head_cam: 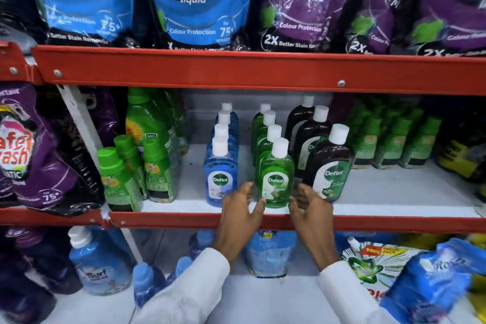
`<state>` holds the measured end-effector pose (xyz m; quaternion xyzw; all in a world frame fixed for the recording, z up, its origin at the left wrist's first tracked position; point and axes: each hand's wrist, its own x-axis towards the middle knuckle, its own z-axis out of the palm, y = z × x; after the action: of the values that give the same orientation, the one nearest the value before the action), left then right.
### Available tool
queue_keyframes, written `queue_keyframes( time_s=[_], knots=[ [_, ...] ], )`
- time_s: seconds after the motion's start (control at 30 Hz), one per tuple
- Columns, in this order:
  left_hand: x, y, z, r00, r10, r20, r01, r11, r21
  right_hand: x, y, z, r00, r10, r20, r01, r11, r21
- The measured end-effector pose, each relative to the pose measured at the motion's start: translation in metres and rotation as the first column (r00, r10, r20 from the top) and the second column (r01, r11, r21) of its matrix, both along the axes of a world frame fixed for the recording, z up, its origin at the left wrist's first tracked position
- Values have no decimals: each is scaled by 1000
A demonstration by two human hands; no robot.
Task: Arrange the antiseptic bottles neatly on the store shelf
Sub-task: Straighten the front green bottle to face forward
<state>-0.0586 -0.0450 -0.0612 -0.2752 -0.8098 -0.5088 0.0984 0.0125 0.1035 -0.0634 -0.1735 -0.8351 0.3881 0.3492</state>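
Note:
Three rows of white-capped antiseptic bottles run front to back on the middle shelf (394,192): blue ones with the front blue bottle (220,179), green ones with the front green bottle (276,179), and dark brown ones with the front brown bottle (330,171). My left hand (240,216) hovers just left of the green bottle's base, fingers spread, fingertips near or touching it. Just right of that bottle, my right hand (311,216) is spread too. Both hands are blurred and neither clasps the bottle.
Green-capped cleaner bottles (136,173) crowd the shelf's left; more green bottles (394,139) stand at the right. A red shelf lip (184,219) runs in front. Detergent pouches (194,0) hang above. Blue bottles and packets (271,252) fill the lower shelf.

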Motion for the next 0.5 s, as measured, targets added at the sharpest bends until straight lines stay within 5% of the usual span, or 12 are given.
queue_keyframes(
  time_s=[0.5],
  knots=[
    [-10, 14, 0, 998, 51, 32, -49, 998, -47, -13, 25, -5, 983, 167, 75, -169, 985, 23]
  ],
)
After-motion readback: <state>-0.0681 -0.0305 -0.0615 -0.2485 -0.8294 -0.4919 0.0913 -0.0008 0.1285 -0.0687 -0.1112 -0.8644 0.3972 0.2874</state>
